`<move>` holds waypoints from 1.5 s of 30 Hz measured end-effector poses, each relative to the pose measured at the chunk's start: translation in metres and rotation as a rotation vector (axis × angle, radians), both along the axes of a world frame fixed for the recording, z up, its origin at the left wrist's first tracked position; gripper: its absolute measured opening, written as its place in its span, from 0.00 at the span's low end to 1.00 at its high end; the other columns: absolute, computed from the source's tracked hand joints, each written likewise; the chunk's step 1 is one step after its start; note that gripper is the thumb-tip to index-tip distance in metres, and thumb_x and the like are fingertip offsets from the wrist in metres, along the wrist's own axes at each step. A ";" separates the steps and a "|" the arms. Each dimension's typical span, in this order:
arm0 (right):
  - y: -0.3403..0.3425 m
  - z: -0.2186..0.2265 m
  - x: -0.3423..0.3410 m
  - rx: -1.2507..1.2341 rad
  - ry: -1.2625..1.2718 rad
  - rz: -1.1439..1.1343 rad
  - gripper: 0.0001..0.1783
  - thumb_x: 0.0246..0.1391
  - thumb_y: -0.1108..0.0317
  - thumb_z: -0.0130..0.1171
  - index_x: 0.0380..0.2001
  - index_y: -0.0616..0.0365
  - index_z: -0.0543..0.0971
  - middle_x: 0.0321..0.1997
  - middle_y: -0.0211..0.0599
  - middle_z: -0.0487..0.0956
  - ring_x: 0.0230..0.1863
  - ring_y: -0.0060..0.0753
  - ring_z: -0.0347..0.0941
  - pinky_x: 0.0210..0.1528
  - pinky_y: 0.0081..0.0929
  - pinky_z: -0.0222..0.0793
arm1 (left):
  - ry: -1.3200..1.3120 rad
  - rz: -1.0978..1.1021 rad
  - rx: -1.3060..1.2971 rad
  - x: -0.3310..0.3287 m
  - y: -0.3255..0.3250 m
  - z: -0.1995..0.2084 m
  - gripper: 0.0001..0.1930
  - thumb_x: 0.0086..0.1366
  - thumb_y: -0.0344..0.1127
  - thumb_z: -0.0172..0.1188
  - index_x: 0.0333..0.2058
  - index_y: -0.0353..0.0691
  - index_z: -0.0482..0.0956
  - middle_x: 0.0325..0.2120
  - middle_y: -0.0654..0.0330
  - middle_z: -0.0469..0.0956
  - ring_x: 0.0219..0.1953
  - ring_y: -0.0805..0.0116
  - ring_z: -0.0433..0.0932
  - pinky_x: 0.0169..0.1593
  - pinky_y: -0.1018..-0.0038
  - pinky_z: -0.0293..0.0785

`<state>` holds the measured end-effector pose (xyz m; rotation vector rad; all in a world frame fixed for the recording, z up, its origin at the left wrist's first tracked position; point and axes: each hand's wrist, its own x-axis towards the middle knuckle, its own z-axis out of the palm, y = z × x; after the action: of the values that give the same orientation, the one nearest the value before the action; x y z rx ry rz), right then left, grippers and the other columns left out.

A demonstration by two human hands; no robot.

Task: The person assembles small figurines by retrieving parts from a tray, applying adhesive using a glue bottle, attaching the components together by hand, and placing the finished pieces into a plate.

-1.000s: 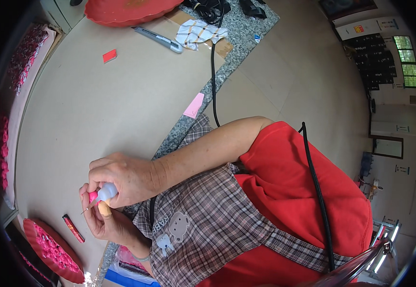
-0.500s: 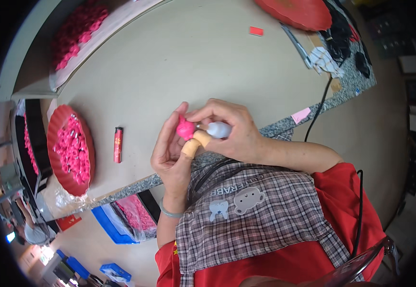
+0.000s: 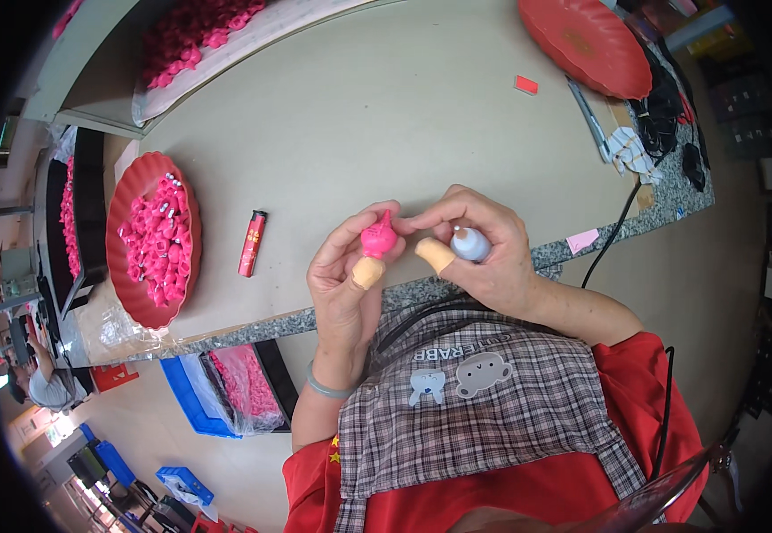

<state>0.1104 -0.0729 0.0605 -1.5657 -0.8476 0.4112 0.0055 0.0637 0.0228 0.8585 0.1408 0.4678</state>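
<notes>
A small glossy pink figure (image 3: pixel 379 238), rounded with a pointed top, is pinched between the thumb and fingers of my left hand (image 3: pixel 334 282). In my right hand (image 3: pixel 506 258) is a pale blue-grey squeeze bottle (image 3: pixel 472 248), its narrow tip pointing up and away from the figure. My right index finger reaches across to the figure's side; I cannot tell if it touches. Both thumbs wear tan finger cots. To the left of my hands, a red lighter (image 3: pixel 251 244) lies on the table.
A red scalloped tray (image 3: pixel 192 258) full of pink pieces stands left. Another red tray (image 3: pixel 612 75) is far right, near a utility knife (image 3: pixel 588 118), striped cloth (image 3: pixel 632 153) and black cable (image 3: pixel 617 218). More pink pieces (image 3: pixel 186 49) fill a far-left shelf. A blue crate (image 3: pixel 192 404) sits below the table.
My right hand and the squeeze bottle have drawn away from the pink figure, and the bottle's tip has turned upward. My left hand still holds the figure. The whole view has shifted.
</notes>
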 end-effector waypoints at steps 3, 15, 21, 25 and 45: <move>-0.001 0.000 0.001 0.064 0.032 -0.007 0.11 0.45 0.80 0.61 0.34 0.58 0.78 0.32 0.31 0.77 0.31 0.22 0.71 0.36 0.20 0.66 | 0.011 -0.036 -0.120 -0.001 0.000 -0.001 0.21 0.58 0.32 0.63 0.49 0.33 0.73 0.52 0.42 0.70 0.50 0.56 0.75 0.51 0.70 0.76; -0.009 0.003 0.008 -0.018 0.009 -0.019 0.12 0.44 0.79 0.60 0.35 0.58 0.78 0.29 0.29 0.73 0.31 0.20 0.69 0.35 0.19 0.65 | -0.012 -0.040 -0.116 0.002 0.000 -0.003 0.22 0.56 0.31 0.64 0.49 0.34 0.74 0.54 0.41 0.68 0.51 0.53 0.74 0.51 0.69 0.76; -0.009 -0.004 0.008 -0.013 0.016 -0.013 0.12 0.44 0.79 0.60 0.35 0.58 0.78 0.28 0.29 0.72 0.31 0.20 0.68 0.34 0.20 0.65 | -0.009 -0.034 -0.088 0.001 -0.001 -0.004 0.21 0.55 0.29 0.64 0.49 0.34 0.74 0.54 0.40 0.67 0.51 0.54 0.73 0.52 0.67 0.74; -0.012 -0.002 0.011 -0.030 0.011 -0.008 0.12 0.44 0.79 0.60 0.35 0.58 0.78 0.28 0.30 0.72 0.31 0.21 0.69 0.34 0.20 0.65 | -0.027 -0.051 -0.078 0.004 -0.002 -0.006 0.20 0.56 0.27 0.62 0.49 0.33 0.74 0.53 0.41 0.68 0.50 0.55 0.74 0.53 0.66 0.72; -0.074 0.013 0.118 -0.385 -0.635 -0.513 0.09 0.44 0.73 0.60 0.32 0.59 0.79 0.33 0.42 0.77 0.35 0.46 0.75 0.39 0.35 0.70 | 0.088 0.009 0.028 0.002 -0.007 -0.013 0.21 0.53 0.28 0.64 0.48 0.32 0.74 0.49 0.43 0.72 0.45 0.61 0.76 0.51 0.71 0.73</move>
<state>0.2288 -0.1473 0.0731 -2.2472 -0.8180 -0.3383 0.0070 0.0571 0.0103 0.9062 0.2197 0.4419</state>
